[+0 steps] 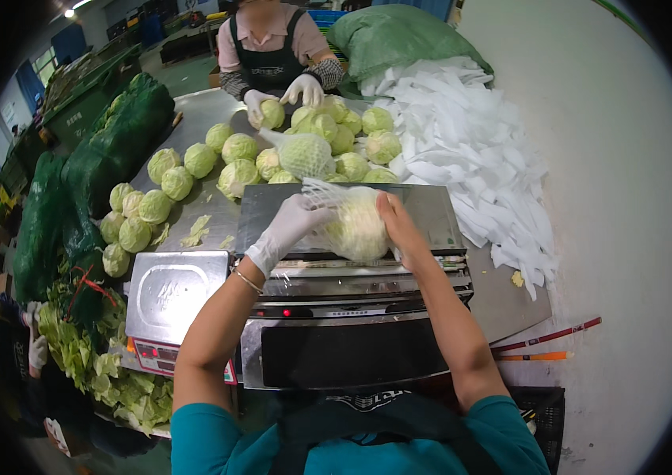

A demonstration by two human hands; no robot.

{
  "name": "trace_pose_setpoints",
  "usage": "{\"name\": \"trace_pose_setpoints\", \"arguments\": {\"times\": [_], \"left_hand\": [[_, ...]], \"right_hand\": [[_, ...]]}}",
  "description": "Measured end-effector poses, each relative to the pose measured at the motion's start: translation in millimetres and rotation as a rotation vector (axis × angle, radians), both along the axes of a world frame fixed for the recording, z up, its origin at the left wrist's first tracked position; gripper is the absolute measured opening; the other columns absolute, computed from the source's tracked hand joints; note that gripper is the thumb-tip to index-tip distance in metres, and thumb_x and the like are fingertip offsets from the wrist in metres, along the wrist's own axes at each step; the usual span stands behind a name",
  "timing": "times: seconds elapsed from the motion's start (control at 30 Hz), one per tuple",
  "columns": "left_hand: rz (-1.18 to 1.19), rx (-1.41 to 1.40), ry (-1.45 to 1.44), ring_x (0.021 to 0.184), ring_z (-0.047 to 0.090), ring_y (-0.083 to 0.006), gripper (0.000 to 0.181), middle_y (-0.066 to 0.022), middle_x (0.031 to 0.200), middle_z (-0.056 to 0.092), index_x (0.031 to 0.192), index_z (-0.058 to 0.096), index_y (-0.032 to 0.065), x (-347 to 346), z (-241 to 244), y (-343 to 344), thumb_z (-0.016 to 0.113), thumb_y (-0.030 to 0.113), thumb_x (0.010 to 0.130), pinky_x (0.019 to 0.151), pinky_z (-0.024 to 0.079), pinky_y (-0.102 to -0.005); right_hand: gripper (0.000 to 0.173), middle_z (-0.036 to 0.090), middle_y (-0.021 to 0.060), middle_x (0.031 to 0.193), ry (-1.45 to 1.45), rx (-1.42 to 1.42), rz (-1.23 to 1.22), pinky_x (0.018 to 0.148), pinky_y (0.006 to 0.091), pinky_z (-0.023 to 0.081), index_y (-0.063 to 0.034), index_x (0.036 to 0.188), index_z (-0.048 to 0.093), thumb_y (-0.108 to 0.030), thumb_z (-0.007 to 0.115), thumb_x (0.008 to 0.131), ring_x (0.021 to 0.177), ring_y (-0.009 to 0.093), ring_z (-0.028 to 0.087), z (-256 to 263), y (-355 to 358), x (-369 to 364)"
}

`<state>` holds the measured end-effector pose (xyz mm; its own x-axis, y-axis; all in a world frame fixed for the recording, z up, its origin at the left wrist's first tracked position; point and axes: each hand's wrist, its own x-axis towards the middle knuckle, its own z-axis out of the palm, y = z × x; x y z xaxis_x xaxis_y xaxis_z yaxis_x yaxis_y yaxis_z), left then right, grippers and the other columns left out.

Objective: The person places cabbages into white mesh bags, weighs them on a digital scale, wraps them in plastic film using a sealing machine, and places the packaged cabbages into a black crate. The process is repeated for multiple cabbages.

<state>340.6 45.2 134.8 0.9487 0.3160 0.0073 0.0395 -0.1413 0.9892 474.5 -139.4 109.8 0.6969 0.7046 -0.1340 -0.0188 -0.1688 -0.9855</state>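
Observation:
A pale cabbage (361, 228) in a white foam net sleeve is held between my two hands, above the film-wrapping machine (347, 350). My left hand (297, 225), in a white glove, has its fingers on the gathered net at the cabbage's left side. Against the right side lies my bare right hand (398, 228), its fingers partly hidden behind the cabbage. Just beyond the machine's metal top rests another cabbage in a foam net (306, 155), its loose net end pointing left.
Bare cabbages (239, 148) spread over the steel table (205, 205). Foam net sleeves (460, 136) heap at right below a green sack (407, 38). A scale (178, 291) stands at left, near green mesh bags (116, 142) and loose leaves (134, 386). A gloved co-worker (276, 53) handles cabbages opposite.

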Motion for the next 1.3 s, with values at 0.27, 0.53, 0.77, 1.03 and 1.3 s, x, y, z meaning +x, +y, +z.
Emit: {"name": "trace_pose_setpoints", "arguments": {"times": [0.27, 0.53, 0.77, 1.03, 1.3], "left_hand": [[0.025, 0.019, 0.220, 0.084, 0.061, -0.0091, 0.039, -0.0019, 0.096, 0.069, 0.115, 0.068, 0.0020, -31, -42, 48, 0.066, 0.033, 0.091, 0.079, 0.047, -0.0220], [0.327, 0.314, 0.020, 0.072, 0.056, -0.0061, 0.034, -0.0015, 0.084, 0.067, 0.115, 0.067, -0.0001, -99, -33, 45, 0.056, 0.027, 0.098, 0.066, 0.046, -0.0249], [-0.267, 1.613, 0.238, 0.054, 0.061, -0.0227, 0.042, -0.0062, 0.073, 0.065, 0.125, 0.063, 0.0232, -144, -26, 53, 0.058, 0.011, 0.085, 0.051, 0.049, -0.0338], [-0.298, 1.269, 0.032, 0.061, 0.062, -0.0199, 0.031, -0.0075, 0.073, 0.063, 0.118, 0.066, 0.0182, -121, -49, 62, 0.057, 0.009, 0.090, 0.057, 0.048, -0.0292], [0.384, -0.033, -0.339, 0.056, 0.055, -0.0088, 0.014, -0.0025, 0.066, 0.058, 0.100, 0.058, 0.0018, -133, 3, 56, 0.048, 0.012, 0.099, 0.050, 0.037, -0.0223]], "right_hand": [[0.075, 0.046, 0.0194, 0.142, -0.296, -0.148, 0.238, 0.108, 0.0350, 0.029, -0.0071, 0.144, 0.039, -0.065, 0.034, 0.096, 0.132, 0.031, 0.043, -2, 14, 27], [0.042, 0.060, 0.0087, 0.121, -1.396, -0.088, 0.029, 0.092, 0.0395, 0.039, -0.0095, 0.124, 0.059, -0.033, 0.063, 0.090, 0.107, 0.026, 0.057, 5, -38, 26], [0.036, 0.059, 0.0041, 0.098, -1.517, -0.364, 0.607, 0.073, 0.0348, 0.044, -0.0176, 0.117, 0.063, -0.014, 0.067, 0.082, 0.085, 0.024, 0.059, 27, -120, 29], [0.038, 0.054, 0.0044, 0.069, -1.429, -0.384, 0.536, 0.056, 0.0369, 0.047, -0.0211, 0.122, 0.064, -0.019, 0.065, 0.084, 0.060, 0.025, 0.058, -15, -117, 18], [0.007, 0.062, 0.0080, 0.061, -0.803, -0.021, -0.022, 0.049, 0.0281, 0.042, -0.0001, 0.088, 0.069, -0.006, 0.066, 0.087, 0.048, 0.015, 0.052, 82, -132, -42]]}}
